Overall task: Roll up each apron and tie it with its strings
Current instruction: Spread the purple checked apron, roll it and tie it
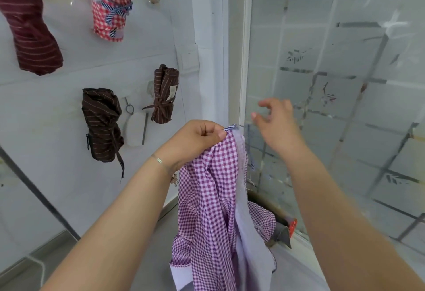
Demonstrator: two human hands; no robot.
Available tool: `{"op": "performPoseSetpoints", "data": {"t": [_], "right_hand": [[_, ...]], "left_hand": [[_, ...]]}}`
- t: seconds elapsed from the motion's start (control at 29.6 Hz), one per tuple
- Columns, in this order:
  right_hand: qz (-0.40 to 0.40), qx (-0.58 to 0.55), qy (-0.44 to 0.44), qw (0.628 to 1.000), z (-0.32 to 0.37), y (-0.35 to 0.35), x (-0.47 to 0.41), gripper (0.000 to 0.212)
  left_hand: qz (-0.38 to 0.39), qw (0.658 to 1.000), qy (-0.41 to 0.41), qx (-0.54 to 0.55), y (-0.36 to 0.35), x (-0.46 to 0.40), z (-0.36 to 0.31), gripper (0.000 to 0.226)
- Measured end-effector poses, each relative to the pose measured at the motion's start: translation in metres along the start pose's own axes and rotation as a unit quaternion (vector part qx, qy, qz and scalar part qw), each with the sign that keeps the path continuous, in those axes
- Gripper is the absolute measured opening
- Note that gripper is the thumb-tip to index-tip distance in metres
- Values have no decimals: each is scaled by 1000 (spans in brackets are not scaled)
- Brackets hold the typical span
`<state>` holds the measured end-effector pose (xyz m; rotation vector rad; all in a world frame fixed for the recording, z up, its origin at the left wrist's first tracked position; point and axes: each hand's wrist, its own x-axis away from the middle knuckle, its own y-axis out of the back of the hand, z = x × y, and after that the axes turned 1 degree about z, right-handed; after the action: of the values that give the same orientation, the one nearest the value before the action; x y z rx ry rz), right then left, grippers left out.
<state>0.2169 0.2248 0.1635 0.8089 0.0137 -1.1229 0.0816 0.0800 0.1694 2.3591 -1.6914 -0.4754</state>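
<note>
Frosted glass door (345, 84) with a grid pattern fills the right. Just left of it, the purple gingham apron (207, 198) hangs crumpled, its top corner pinched in the left hand's (195, 139) grip. The right hand (276, 125) hovers loose-fingered, empty. Further left, rolled striped brown apron (102, 123) hangs on the white wall (57, 175).

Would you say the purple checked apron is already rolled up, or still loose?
Loose: the purple checked apron hangs unrolled from the left hand pinching its top edge.

The left hand (197, 138) pinches the top corner of a purple checked apron (213, 210), which hangs down unrolled. The right hand (276, 125) is just beside it, fingers loose, holding nothing. On the white wall (57, 187) hang rolled aprons: a red checked one (110, 3) and three dark striped ones.
</note>
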Motion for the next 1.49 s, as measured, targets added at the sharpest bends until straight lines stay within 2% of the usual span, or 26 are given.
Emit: {"op": "performPoseSetpoints", "data": {"t": [0.03, 0.07, 0.14, 0.2, 0.24, 0.3, 0.37, 0.51, 0.71, 0.78, 0.91, 1.05, 1.12, 1.25, 1.39, 1.49], "right_hand": [[-30, -35, 10, 999, 3, 0, 7, 18], [-19, -78, 12, 997, 4, -1, 13, 28], [109, -126, -8, 986, 10, 0, 27, 46], [228, -117, -17, 966, 14, -3, 40, 45], [248, -121, -21, 961, 14, -7, 43, 39], [247, -167, -26, 954, 11, -14, 45, 20], [241, -223, -32, 944, 8, -17, 46, 12], [241, -295, -43, 924, 5, -17, 49, 10], [217, -297, -46, 929, 4, -17, 57, 13], [189, -274, -39, 942, 4, -19, 59, 19], [107, -124, -9, 986, 0, -24, 60, 23], [55, -92, 20, 994, -6, -26, 66, 20], [62, -108, 21, 992, -5, -24, 70, 19], [150, -234, -12, 960, -3, -18, 77, 18], [242, -219, -39, 944, -12, -20, 82, 41], [196, -220, -24, 955, -13, -27, 93, 43]], "left_hand": [[-16, 1000, 5, 3, 1, -1, 2, 17], [-29, 999, 10, 10, 3, -3, 4, 15], [-42, 999, 16, 25, 4, -3, 6, 13], [-43, 999, 15, 26, 5, -4, 7, 12], [-39, 999, 14, 24, 5, -5, 7, 10], [-33, 999, 15, 24, 4, -5, 4, 7], [-32, 999, 16, 29, 3, -6, 3, 7], [-30, 999, 5, 12, 4, -5, 4, 10], [-22, 999, 19, -29, 4, -1, 7, 12], [-42, 997, 16, -70, 3, -2, 9, 13], [-70, 990, -2, -119, -3, -2, 11, 15], [-55, 991, -15, -124, -9, 1, 10, 16], [-40, 993, -11, -108, -11, 2, 8, 17], [-39, 996, -11, -82, -16, 4, 6, 15], [-46, 997, -13, -62, -16, 8, 7, 17], [-50, 995, -23, -79, -15, 14, 8, 16]]}}
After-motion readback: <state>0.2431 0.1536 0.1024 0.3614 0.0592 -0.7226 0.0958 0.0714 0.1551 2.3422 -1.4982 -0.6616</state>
